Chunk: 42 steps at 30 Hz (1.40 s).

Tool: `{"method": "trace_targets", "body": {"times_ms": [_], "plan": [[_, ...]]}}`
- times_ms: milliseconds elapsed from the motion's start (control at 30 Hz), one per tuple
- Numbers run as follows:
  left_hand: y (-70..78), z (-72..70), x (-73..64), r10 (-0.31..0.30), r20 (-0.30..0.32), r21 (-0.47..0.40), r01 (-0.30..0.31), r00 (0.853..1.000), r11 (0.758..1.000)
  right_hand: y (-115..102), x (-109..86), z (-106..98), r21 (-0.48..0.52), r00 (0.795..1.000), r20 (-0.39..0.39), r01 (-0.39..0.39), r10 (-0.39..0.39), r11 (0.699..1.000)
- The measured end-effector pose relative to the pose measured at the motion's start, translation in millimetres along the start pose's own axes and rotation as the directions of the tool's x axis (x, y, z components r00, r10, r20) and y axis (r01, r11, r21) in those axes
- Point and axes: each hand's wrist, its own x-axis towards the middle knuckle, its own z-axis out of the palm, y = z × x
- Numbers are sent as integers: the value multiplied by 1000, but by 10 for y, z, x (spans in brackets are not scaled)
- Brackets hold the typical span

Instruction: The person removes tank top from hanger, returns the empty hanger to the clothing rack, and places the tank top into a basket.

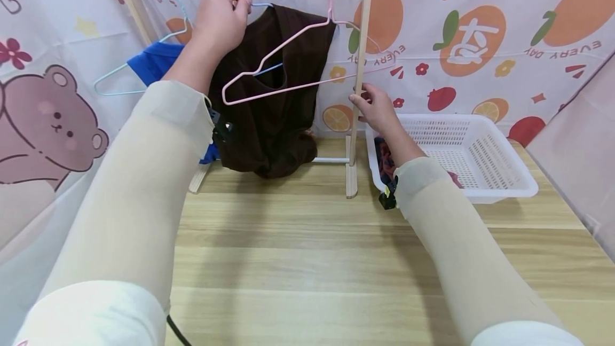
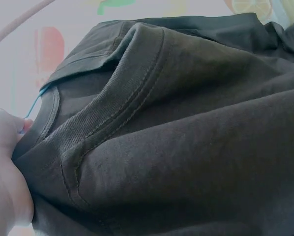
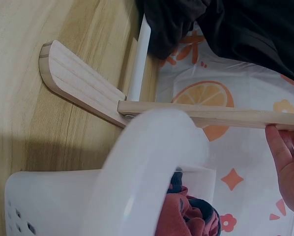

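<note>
My left hand [image 1: 222,17] grips a blue clothes hanger [image 1: 262,4] near its neck, just below the rack's top rail. On this hanger hangs a dark brown T-shirt [image 1: 254,122], its ribbed neckline [image 2: 122,93] filling much of the left wrist view. Lower down on the right, my right hand [image 1: 377,108] holds the wooden side post [image 1: 360,63] of the clothes rack between thumb and fingers; the right wrist view has its fingertips against the post's edge. A bare pink hanger [image 1: 288,41] hangs at an angle in front of the brown shirt.
A light blue hanger [image 1: 112,72] with a blue garment [image 1: 156,62] hangs at the rack's left. Right of the rack stands a white plastic basket [image 1: 499,159] with red and dark clothes [image 3: 186,214] inside. The wooden table [image 1: 307,266] lies in front; printed cloth [image 1: 423,89] covers the wall.
</note>
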Motion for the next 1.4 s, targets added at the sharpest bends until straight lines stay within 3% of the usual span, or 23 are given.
{"method": "trace_targets", "body": {"times_ms": [233,467,667,867,1100,1400], "plan": [[-113,-41,-66,-5,-4,-34,5,1000,999,-14,19,-19,-4,1000,-5,-4,4,1000],[-385,90,-207,19,-5,-63,-19,1000,998,2,38,-10,10,1000,7,-5,5,1000],[-544,254,-369,4,15,-122,-2,1000,992,-9,32,-37,2,1000,-4,-16,16,1000],[-593,455,-564,-27,94,-187,44,995,981,-7,36,-79,-13,999,-15,-42,42,999],[-585,723,-750,80,76,-211,-63,994,975,12,89,-109,2,997,-50,-60,60,998],[-639,1039,-900,106,172,-176,-75,979,981,28,72,-95,12,996,-56,-67,67,998]]}}
